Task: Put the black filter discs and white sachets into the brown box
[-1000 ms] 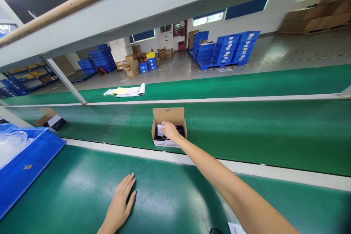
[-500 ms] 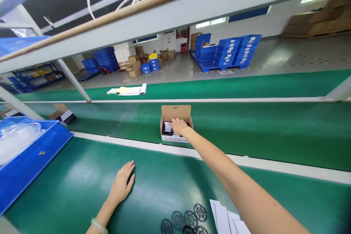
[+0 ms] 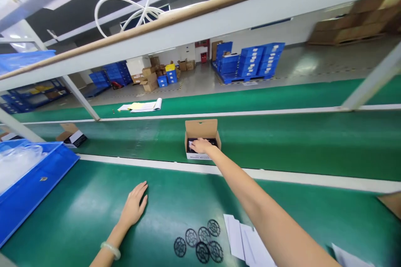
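- Smooth green desk (image 3: 163,212) with a white edge: the near work surface.
- Long green strip (image 3: 297,146) beyond that edge: supports the box.
- Blue plastic bin (image 3: 31,206), far left: holds clear bags, apparently kept aside to leave elbow room.
- Brown-and-white cardboard box (image 3: 196,156) on the strip: lid raised, presumably for access from above.
- Fanned white paper sheets (image 3: 236,235): under the right forearm, seemingly spread for easy picking.
- Hands: right (image 3: 202,146) reaches into the box, grip undeterminable; left (image 3: 133,205) rests flat, fingers together, thumb apart, probably bracing.
- Black spoked plastic discs (image 3: 202,252): clustered between left hand and sheets.
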Motion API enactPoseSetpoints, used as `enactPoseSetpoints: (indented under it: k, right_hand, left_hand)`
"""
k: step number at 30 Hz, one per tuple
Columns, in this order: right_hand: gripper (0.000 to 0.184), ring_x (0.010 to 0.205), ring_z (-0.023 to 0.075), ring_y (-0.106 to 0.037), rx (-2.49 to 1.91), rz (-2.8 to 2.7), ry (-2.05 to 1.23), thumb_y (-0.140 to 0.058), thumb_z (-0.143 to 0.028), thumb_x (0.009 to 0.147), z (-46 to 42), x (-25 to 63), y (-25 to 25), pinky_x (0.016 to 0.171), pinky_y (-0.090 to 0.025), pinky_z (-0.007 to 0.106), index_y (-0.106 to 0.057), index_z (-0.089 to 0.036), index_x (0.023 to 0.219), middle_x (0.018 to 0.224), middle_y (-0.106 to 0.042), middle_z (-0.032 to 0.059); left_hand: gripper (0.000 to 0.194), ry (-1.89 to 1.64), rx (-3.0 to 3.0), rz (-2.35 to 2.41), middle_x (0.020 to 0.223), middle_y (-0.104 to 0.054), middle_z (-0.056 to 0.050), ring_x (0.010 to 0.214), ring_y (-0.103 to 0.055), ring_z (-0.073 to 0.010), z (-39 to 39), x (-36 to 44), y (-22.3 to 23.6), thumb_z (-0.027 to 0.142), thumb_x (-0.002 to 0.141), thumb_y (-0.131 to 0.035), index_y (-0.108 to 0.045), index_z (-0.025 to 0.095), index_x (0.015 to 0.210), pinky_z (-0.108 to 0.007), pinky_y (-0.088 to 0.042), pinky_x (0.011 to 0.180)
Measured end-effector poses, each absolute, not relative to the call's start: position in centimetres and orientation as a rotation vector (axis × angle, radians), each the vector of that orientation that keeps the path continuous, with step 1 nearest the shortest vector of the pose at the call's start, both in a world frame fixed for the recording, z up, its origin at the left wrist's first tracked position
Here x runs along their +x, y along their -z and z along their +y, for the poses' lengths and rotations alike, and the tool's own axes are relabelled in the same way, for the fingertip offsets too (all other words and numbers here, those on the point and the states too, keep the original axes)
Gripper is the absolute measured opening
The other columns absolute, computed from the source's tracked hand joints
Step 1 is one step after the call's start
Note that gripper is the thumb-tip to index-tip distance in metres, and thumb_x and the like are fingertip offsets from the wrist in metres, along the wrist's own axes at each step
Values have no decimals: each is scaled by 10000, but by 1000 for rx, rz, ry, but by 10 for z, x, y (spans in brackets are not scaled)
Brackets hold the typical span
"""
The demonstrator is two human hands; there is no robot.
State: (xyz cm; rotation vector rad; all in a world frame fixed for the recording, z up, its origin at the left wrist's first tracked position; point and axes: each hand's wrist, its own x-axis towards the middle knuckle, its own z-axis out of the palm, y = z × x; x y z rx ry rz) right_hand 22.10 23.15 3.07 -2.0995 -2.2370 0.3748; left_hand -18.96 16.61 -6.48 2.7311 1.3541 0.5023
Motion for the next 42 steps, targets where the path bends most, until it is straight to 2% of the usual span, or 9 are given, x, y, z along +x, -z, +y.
enactPoseSetpoints:
  k: [4, 10, 15, 20, 26, 30, 33, 38, 42]
  right_hand:
    - [308, 1294, 272, -369, -2022, -2145, -260, -470, -220, 1031, 158, 233, -39, 1068, -322, 396, -525, -110, 1314, 1441, -394, 137]
    - [302, 1131, 285, -521, -2144, -1995, -418, -584, -212, 976, -27, 247, -24, 993, -432, 410, -571, -117, 1262, 1261, -570, 123]
    - [507, 1115, 330, -507, -2295, -1800, -494, -690, -224, 889, -124, 220, 11, 950, -482, 474, -494, -83, 1334, 1249, -534, 172]
    - [437, 999, 330, -541, -2288, -1723, -505, -621, -49, 802, -154, 201, 39, 851, -525, 495, -547, -97, 1229, 1126, -568, 163]
    - [205, 976, 311, -555, -2024, -1442, -728, -525, -215, 886, -161, 203, 16, 822, -510, 477, -552, -203, 1089, 1036, -585, 107]
    - [241, 993, 299, -552, -1817, -1476, -802, -603, -237, 890, -151, 173, -20, 859, -490, 456, -560, -222, 1127, 1066, -594, 88]
    - [440, 1048, 271, -541, -1675, -1595, -840, -691, -201, 864, -149, 156, -37, 905, -480, 420, -504, -276, 1255, 1161, -582, 46]
    - [295, 1061, 307, -533, -1972, -1486, -336, -461, -350, 994, -178, 198, -25, 873, -498, 458, -470, -211, 1253, 1170, -576, 114]
    - [452, 935, 405, -541, -2521, -1285, 74, -363, -443, 955, -211, 247, 8, 770, -492, 559, -490, -100, 1221, 1090, -564, 228]
  left_hand:
    - [411, -501, 2682, 1243, 1396, -513, -159, 1296, -472, -305, 151, -183, 57, 371, 924, -439, -567, 172, 1260, -553, -431, 1039]
    - [631, -159, 2692, 737, 1508, -362, -140, 1378, -327, -384, 73, -149, 47, 489, 786, -671, -492, 279, 1354, -645, -336, 1063]
    - [334, -181, 2614, 798, 1471, -434, -107, 1363, -370, -352, 47, -128, 55, 425, 865, -594, -607, 288, 1169, -625, -373, 1054]
    - [285, -488, 2060, 1036, 1327, -574, -125, 1271, -484, -347, 42, -130, 50, 426, 816, -651, -627, 247, 1036, -580, -419, 1040]
    - [442, -746, 917, 929, 1308, -567, -86, 1076, -602, -285, -14, -102, 23, 462, 783, -678, -580, 304, 1184, -427, -571, 843]
    - [475, -590, 593, 759, 1193, -615, -86, 983, -588, -247, -62, -38, 17, 517, 712, -736, -658, 281, 1118, -346, -568, 716]
    - [455, -543, 417, 729, 988, -648, -73, 837, -594, -188, -79, 5, 15, 525, 619, -818, -704, 227, 944, -280, -537, 679]
    - [280, -555, 330, 780, 813, -594, -39, 703, -559, -122, -67, 25, 2, 334, 627, -853, -644, 148, 636, -226, -516, 638]
    - [179, -513, 372, 869, 862, -592, -57, 793, -591, -147, -49, 12, -3, 240, 651, -812, -675, 129, 686, -250, -558, 727]
